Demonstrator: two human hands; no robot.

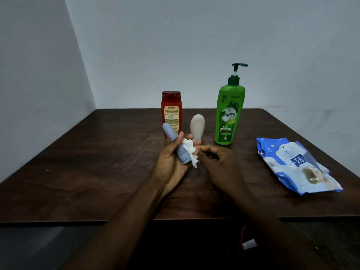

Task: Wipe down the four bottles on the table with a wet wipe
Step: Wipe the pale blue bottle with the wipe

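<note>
My left hand (171, 162) is shut on a slim grey-blue bottle (175, 142), held tilted with its cap end pointing down toward me. A crumpled white wet wipe (190, 151) rests against the bottle's lower half, pinched by the fingertips of my right hand (216, 158). Behind the hands, a red bottle (171, 112) stands upright on the dark wooden table (97, 162). A small cream bottle (197, 126) stands cap-down just right of it. Further right stands a tall green pump bottle (229, 112).
A blue and white wet-wipe pack (296, 164) lies flat at the table's right side. Pale walls close in at the back and left. The table's near edge (58, 223) runs below my forearms.
</note>
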